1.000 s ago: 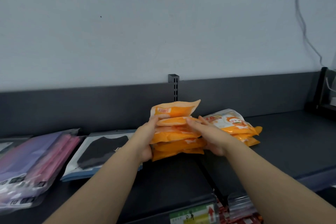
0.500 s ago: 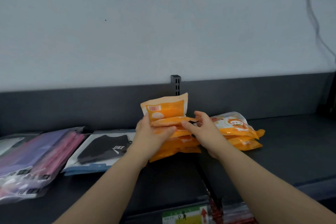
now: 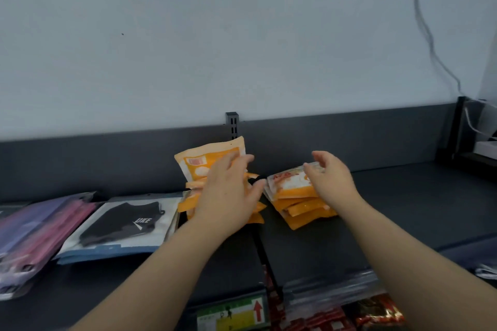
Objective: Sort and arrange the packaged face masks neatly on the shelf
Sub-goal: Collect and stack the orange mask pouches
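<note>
Our left hand (image 3: 231, 191) lies flat on the left orange pile (image 3: 208, 166) on the shelf (image 3: 403, 209). Our right hand (image 3: 332, 180) hangs loose over the right pile (image 3: 295, 196). We should press gently, square the edges, then join both piles.

a small shop: a dark grey display shelf (image 3: 403, 196) with a slotted metal upright (image 3: 231, 123), stacks of packaged face masks (image 3: 298, 196), a label (image 3: 231, 314) on its front edge, red packets (image 3: 376, 312) below
</note>
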